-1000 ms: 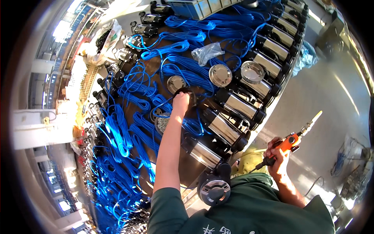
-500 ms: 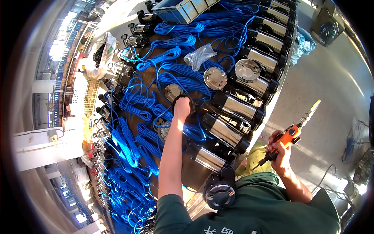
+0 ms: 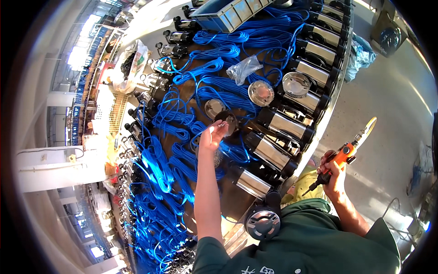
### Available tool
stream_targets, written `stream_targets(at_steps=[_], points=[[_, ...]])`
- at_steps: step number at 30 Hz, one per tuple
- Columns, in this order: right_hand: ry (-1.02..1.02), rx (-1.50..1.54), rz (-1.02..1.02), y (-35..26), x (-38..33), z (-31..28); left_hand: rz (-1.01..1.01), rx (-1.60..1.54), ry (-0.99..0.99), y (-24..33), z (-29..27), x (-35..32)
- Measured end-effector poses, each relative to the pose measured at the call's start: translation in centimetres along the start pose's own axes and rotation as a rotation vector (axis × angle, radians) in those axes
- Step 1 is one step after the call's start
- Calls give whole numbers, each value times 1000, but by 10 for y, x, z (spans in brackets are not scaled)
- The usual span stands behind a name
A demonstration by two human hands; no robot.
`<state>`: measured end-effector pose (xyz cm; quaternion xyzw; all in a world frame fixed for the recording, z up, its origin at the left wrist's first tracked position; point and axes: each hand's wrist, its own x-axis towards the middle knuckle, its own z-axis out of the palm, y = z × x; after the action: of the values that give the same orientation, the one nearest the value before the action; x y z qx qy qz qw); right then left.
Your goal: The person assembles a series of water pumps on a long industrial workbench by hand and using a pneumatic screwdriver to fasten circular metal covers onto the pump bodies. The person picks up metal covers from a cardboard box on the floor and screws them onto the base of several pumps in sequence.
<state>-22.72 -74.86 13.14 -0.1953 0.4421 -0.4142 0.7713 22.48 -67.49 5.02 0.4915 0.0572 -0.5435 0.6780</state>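
My left hand (image 3: pixel 213 135) is just beside a dark round bowl (image 3: pixel 232 124), its fingers curled around small shiny metal pieces too tiny to name. On the right, away from the table, my right hand (image 3: pixel 335 176) grips an orange power screwdriver (image 3: pixel 342 156) with a yellow hose at its end and its black tip pointing down-left. Close to my body lies a silver-and-black pump (image 3: pixel 253 182), its round slotted end (image 3: pixel 263 222) facing me. Perforated round metal covers (image 3: pixel 261 93) sit among the cables, and another cover (image 3: pixel 296 85) rests on the pump row.
Several similar pumps (image 3: pixel 285 125) line the table's right edge. Bundles of blue cable (image 3: pixel 155 169) cover much of the table. A blue-grey crate (image 3: pixel 230 16) stands at the far end, with a clear plastic bag (image 3: pixel 244 69) nearer. Blue plastic sheeting (image 3: pixel 360 57) hangs by the right edge.
My left hand has come up out of the dark bowl and turned, showing small metal pieces at its fingertips. The right hand keeps the screwdriver. The whole view has shifted slightly.
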Motion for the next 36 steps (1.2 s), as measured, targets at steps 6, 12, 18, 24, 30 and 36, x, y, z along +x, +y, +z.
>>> stream_targets(at_steps=[6,12,18,24,30,36], points=[[-139,39,-50,-10,-12,27,158,-24,-36,-12,3,-51],[-492,173,-168,-28,-36,88,189,-109,-102,-39,48,-151],[-773,173,-328,-34,-75,146,233,-286,-153,-75,83,-259],[-921,203,-320,-26,-99,167,277,-347,-172,-100,87,-297],[-889,276,-278,-23,-110,170,277,-319,-110,-113,102,-320],[-912,218,-284,-20,-108,163,327,-218,-140,-117,108,-330]])
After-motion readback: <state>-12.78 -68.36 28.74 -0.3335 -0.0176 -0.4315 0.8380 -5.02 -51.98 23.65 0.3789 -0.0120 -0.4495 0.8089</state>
